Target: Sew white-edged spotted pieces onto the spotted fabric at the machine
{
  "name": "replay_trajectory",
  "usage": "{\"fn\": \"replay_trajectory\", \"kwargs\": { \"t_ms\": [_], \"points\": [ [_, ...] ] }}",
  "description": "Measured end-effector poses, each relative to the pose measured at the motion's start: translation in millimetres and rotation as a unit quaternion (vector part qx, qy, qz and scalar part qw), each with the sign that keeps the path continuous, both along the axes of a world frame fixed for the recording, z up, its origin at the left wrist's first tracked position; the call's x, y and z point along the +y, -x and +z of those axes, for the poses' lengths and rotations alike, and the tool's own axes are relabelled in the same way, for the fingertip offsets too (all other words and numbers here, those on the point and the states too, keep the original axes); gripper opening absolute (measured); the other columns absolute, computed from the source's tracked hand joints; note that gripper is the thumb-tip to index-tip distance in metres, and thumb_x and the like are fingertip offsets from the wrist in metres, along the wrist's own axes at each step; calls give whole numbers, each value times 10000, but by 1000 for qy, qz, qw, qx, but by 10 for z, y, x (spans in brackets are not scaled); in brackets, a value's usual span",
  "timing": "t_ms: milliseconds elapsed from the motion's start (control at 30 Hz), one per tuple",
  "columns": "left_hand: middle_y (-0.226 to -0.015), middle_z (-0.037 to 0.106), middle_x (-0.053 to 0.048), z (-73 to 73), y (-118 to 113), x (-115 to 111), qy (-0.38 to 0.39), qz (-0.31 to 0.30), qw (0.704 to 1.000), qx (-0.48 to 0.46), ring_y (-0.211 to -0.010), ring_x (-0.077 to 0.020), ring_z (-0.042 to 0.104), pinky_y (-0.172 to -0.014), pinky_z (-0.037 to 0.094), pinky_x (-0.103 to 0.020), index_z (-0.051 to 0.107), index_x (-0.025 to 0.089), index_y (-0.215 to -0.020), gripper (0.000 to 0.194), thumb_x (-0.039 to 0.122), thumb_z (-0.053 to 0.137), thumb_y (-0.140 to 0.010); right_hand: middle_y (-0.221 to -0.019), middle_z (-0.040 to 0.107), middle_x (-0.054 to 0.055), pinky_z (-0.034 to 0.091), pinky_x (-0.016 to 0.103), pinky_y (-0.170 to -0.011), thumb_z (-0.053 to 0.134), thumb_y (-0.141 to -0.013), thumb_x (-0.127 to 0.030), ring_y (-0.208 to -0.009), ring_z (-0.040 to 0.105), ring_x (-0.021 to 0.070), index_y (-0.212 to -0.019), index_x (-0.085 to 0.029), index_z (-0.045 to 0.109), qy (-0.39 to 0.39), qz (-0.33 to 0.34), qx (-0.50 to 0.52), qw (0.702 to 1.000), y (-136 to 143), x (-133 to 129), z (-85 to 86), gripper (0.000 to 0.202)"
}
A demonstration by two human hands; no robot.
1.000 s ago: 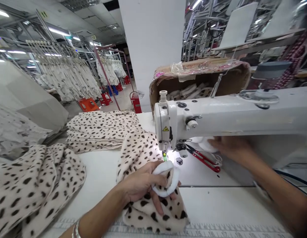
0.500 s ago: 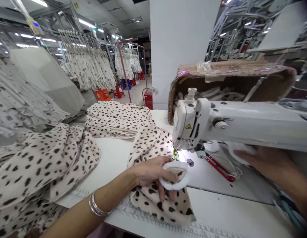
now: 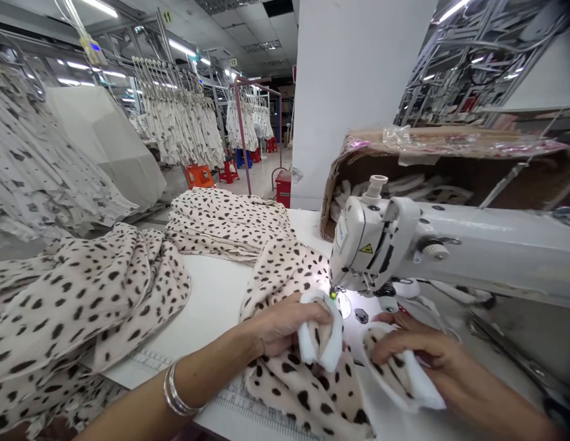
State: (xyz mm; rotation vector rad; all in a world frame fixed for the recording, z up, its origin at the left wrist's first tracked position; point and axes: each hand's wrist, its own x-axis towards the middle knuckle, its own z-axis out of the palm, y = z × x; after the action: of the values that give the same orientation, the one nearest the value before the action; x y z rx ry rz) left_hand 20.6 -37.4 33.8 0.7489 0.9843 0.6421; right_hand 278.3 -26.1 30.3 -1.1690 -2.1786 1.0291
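Observation:
My left hand (image 3: 282,324) is closed on a white-edged, ear-shaped fabric piece (image 3: 334,349) with a spotted inner face, just in front of the sewing machine's needle area. Under that hand spreads a cream fleece with dark spots (image 3: 307,392). A second white-edged, ear-shaped fabric piece (image 3: 418,380) is pinched in my right hand (image 3: 444,361), a short way to the right of the first. The white sewing machine (image 3: 372,245) stands behind both hands, its lamp lighting the needle plate.
Folded spotted fleece (image 3: 230,220) lies at the back, and a larger spotted heap (image 3: 105,300) at the left. Scissors (image 3: 515,349) rest under the machine arm. A cardboard box (image 3: 450,144) of fabric pieces stands behind the machine. A printed ruler (image 3: 262,413) runs along the table edge.
My right hand has come from under the machine arm toward the left hand, bringing the second ear-shaped piece. The first piece has turned in my left hand. The view has shifted slightly.

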Motion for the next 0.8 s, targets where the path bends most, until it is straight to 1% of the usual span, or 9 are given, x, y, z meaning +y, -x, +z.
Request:
{"fn": "replay_trajectory", "kwargs": {
  "t_ms": [133, 233, 333, 433, 500, 567, 633, 733, 800],
  "points": [
    [-951, 718, -140, 33, 7, -7, -17, -95, 994, -46, -914, -296, 712, -599, 610, -369, 574, 141, -1110, 333, 302, 692, -843, -1095, 712, 65, 569, 428, -838, 580, -880, -375, -1082, 641, 315, -967, -383, 786, 16, 36, 23, 999, 15, 35, -147, 224],
    [-1017, 712, -110, 55, 3, -10, -47, -82, 995, -32, -943, -246, 711, -685, 630, -337, 588, 162, -1165, 413, 240, 767, -801, -1279, 641, 61, 538, 456, -927, 617, -879, -435, -1211, 574, 324, -1085, -379, 754, 40, 11, 56, 998, -6, 19, -193, 254],
    [-1067, 701, -102, 72, -14, -18, -31, -89, 995, -26, -931, -230, 712, -710, 629, -327, 594, 169, -1195, 523, 221, 834, -733, -1480, 484, 46, 419, 498, -1068, 690, -824, -470, -1366, 428, 328, -1344, -376, 590, 110, 15, 90, 990, 6, -49, -185, 538],
    [-1055, 701, -97, 70, -30, -24, -24, -69, 997, -28, -939, -236, 710, -726, 626, -332, 588, 165, -1195, 562, 183, 851, -698, -1536, 411, 32, 359, 503, -1106, 701, -790, -515, -1407, 359, 334, -1397, -387, 528, 168, 12, 162, 972, 22, -110, -197, 645],
    [-1036, 701, -96, 63, -36, -22, -21, -58, 998, -28, -931, -237, 714, -731, 622, -335, 583, 161, -1183, 538, 174, 837, -709, -1523, 431, 41, 350, 519, -1109, 681, -795, -565, -1394, 379, 348, -1340, -369, 589, 185, -26, 175, 967, 47, -123, -219, 586],
    [-1015, 702, -89, 58, -39, -18, -21, -61, 998, -27, -924, -236, 716, -736, 621, -340, 584, 161, -1164, 507, 155, 821, -716, -1457, 508, 77, 387, 530, -1083, 658, -823, -582, -1306, 495, 342, -1320, -327, 605, 196, -52, 160, 966, 94, -116, -244, 560],
    [-1004, 702, -79, 60, -40, -14, -21, -68, 997, -28, -929, -236, 716, -746, 621, -344, 582, 166, -1159, 513, 114, 807, -702, -1322, 615, 102, 464, 502, -1019, 658, -839, -568, -1165, 608, 307, -1356, -287, 558, 196, -58, 170, 964, 151, -98, -268, 596],
    [-1023, 696, -76, 64, -42, -10, -21, -75, 996, -35, -955, -249, 708, -758, 622, -357, 565, 174, -1189, 582, 44, 771, -660, -1140, 699, 83, 527, 443, -931, 691, -823, -553, -1046, 664, 273, -1427, -259, 460, 191, -86, 216, 954, 210, -72, -288, 711],
    [-1040, 687, -74, 56, -42, -6, -23, -81, 995, -46, -975, -254, 698, -773, 622, -372, 554, 175, -1204, 630, 3, 735, -626, -1066, 724, 68, 540, 424, -896, 720, -789, -563, -1006, 677, 278, -1388, -245, 508, 198, -100, 216, 951, 214, -59, -281, 711]
  ]
}}
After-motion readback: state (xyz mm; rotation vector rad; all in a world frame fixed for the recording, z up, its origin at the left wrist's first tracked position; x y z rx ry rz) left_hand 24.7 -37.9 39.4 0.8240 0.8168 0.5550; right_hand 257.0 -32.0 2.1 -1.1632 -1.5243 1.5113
